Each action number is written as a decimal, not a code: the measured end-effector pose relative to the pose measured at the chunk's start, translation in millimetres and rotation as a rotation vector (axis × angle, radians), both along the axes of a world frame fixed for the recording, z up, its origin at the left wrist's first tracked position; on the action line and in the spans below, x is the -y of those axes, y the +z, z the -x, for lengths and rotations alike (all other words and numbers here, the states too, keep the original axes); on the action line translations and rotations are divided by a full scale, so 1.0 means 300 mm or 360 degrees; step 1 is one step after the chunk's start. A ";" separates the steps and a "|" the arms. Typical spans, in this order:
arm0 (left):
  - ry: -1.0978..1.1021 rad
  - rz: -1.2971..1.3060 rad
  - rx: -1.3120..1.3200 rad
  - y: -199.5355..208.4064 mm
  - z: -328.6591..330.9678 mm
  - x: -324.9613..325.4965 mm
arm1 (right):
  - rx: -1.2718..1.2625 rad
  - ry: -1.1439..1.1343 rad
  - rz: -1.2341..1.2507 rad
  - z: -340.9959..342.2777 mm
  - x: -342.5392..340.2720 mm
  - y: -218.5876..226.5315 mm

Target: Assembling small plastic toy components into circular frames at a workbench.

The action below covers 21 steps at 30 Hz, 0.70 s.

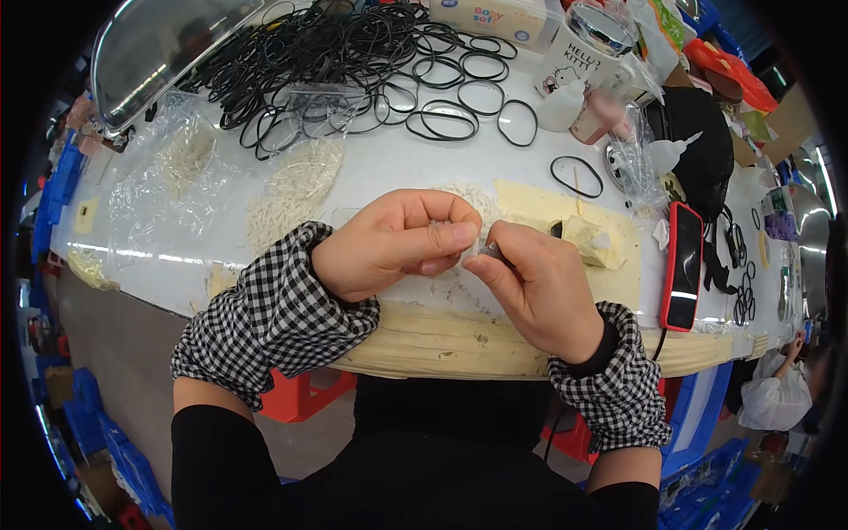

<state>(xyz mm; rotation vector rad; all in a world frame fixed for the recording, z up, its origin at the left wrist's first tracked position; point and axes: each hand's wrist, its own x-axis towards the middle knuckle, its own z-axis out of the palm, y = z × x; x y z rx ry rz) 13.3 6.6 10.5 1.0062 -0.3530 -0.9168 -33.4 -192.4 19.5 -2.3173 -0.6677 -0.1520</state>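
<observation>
My left hand [389, 247] and my right hand [549, 287] meet above the near edge of the white table, both closed in a pinch. Between the fingertips shows a tiny whitish piece, too small to name. Something small and greyish is partly hidden under my right fingers. Beyond my left hand lies a heap of small pale slivers [305, 172], partly under a clear plastic bag. Just past my right hand, a pale yellow sheet [526, 199] carries a yellow wrapped lump [594, 243]. Checked sleeve covers are on both forearms.
A tangle of black rubber rings [309, 57] fills the back, with loose rings [517, 122] nearer. At left are a clear bag [181, 168] and a transparent lid [168, 49]. To the right stand a white bottle [561, 106] and a red-cased phone [683, 265] with a cable. Another person [782, 393] sits far right.
</observation>
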 end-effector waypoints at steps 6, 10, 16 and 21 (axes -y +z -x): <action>0.0014 -0.0027 0.0010 0.007 0.002 0.001 | -0.0027 -0.0043 -0.0041 0.000 -0.004 0.003; 0.0011 -0.0034 0.0016 0.004 -0.001 0.003 | -0.0009 -0.0012 -0.0022 0.001 -0.001 -0.002; 0.0093 -0.0021 -0.0008 -0.010 -0.011 -0.004 | -0.0124 -0.0141 -0.0118 -0.003 -0.008 0.009; 0.0427 0.0307 -0.0421 -0.017 -0.030 -0.004 | 0.0009 -0.0133 -0.0136 -0.009 -0.012 -0.049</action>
